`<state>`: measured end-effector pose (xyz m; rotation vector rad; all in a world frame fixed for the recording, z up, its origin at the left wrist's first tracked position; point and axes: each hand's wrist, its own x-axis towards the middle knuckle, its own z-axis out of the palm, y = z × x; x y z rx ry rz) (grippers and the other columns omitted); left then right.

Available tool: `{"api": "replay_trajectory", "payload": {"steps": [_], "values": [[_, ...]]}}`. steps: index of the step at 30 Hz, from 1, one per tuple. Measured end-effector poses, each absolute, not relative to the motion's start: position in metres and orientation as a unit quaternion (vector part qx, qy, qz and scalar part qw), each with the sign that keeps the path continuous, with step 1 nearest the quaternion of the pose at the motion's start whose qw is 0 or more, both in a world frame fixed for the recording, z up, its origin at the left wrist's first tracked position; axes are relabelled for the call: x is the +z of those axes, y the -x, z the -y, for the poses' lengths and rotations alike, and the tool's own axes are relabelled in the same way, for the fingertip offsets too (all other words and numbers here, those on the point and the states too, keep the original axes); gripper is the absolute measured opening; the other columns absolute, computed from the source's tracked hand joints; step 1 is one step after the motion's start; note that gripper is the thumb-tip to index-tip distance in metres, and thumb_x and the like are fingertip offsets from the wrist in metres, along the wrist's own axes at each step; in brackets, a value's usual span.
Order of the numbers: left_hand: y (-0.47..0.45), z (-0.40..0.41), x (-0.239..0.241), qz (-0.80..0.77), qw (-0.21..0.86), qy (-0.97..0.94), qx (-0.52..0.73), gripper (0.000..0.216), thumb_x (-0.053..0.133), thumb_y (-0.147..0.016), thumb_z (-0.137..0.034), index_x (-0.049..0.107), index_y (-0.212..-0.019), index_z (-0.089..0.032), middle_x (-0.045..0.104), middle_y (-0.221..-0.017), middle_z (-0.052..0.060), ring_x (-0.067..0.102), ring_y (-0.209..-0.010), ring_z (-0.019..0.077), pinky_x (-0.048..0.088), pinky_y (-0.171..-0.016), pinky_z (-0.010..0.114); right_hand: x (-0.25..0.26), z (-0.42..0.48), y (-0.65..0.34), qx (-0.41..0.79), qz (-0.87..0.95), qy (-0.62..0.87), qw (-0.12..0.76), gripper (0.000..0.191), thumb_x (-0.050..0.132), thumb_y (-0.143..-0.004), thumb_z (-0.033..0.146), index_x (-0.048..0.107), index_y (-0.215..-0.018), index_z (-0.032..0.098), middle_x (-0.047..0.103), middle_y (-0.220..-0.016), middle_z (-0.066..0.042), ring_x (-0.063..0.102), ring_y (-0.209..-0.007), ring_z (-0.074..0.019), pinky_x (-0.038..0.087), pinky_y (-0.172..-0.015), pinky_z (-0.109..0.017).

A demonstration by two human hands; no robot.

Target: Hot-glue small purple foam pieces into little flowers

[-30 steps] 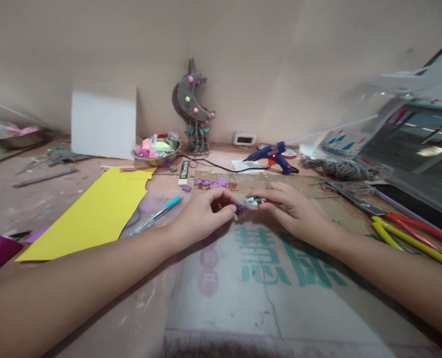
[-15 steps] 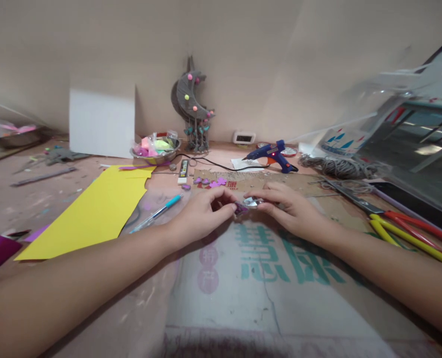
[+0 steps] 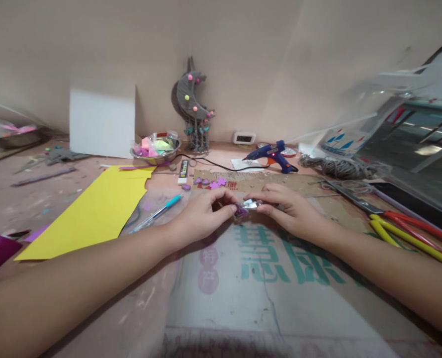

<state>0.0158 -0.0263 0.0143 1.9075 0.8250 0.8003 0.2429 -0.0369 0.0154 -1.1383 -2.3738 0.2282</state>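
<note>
My left hand [image 3: 215,211] pinches a small purple piece [image 3: 240,211] between thumb and fingers, above the printed cardboard. From the other side my right hand [image 3: 286,206] grips a small shiny silver object [image 3: 251,204]; its far end is hidden by my fingers, and its kind is unclear. The silver object meets the purple piece or lies right against it. Just beyond my left hand, several purple flower cut-outs [image 3: 218,183] lie on the cardboard [image 3: 250,308]. A blue pen [image 3: 157,214] rests left of that hand.
Yellow paper [image 3: 90,209] and a bowl of coloured clay packs [image 3: 157,156] are on the left. A blue glue gun [image 3: 273,154] stands at the back with its cord trailing left. Scissors with red and yellow handles [image 3: 410,231] and grey yarn [image 3: 340,168] lie right. A moon ornament [image 3: 189,97] is behind.
Both hands stay nearly in place. The silver object and the purple piece have turned slightly between my fingers.
</note>
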Motion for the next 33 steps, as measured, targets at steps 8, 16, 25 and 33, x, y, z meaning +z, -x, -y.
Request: {"api": "replay_trajectory", "payload": {"steps": [8, 16, 25, 33], "values": [[-0.017, 0.027, 0.016, -0.355, 0.417, -0.779, 0.306, 0.011, 0.05, -0.08, -0.02, 0.06, -0.083, -0.016, 0.064, -0.08, 0.002, 0.056, -0.073, 0.0133, 0.043, -0.067, 0.025, 0.015, 0.036, -0.243, 0.089, 0.875, 0.407, 0.248, 0.029, 0.046, -0.09, 0.033, 0.065, -0.11, 0.025, 0.051, -0.073, -0.003, 0.052, -0.072, -0.0168, 0.042, -0.066, -0.028], [-0.017, 0.029, 0.018, -0.357, 0.404, -0.779, 0.319, 0.009, 0.052, -0.079, -0.018, 0.06, -0.081, -0.016, 0.064, -0.079, 0.002, 0.057, -0.074, 0.0143, 0.045, -0.066, 0.024, 0.015, 0.037, -0.242, 0.062, 0.866, 0.42, 0.263, 0.026, 0.048, -0.089, 0.032, 0.068, -0.103, 0.023, 0.057, -0.071, -0.004, 0.056, -0.072, -0.0176, 0.045, -0.066, -0.029], [-0.018, 0.027, 0.017, -0.372, 0.459, -0.734, 0.335, 0.009, 0.054, -0.08, -0.022, 0.06, -0.081, -0.016, 0.065, -0.08, 0.003, 0.059, -0.074, 0.0139, 0.045, -0.066, 0.024, 0.013, 0.022, -0.25, 0.029, 0.771, 0.541, 0.335, 0.037, 0.044, -0.089, 0.03, 0.057, -0.121, 0.019, 0.06, -0.124, -0.011, 0.055, -0.113, -0.026, 0.043, -0.096, -0.045], [-0.015, 0.013, 0.005, -0.391, 0.505, -0.667, 0.385, 0.02, 0.059, -0.079, -0.036, 0.059, -0.084, -0.017, 0.063, -0.08, 0.002, 0.057, -0.069, 0.0119, 0.041, -0.062, 0.023, 0.027, -0.002, -0.229, 0.06, 0.822, 0.504, 0.259, 0.034, 0.048, -0.087, 0.031, 0.06, -0.117, 0.019, 0.067, -0.107, -0.009, 0.061, -0.097, -0.0245, 0.048, -0.084, -0.041]]}}
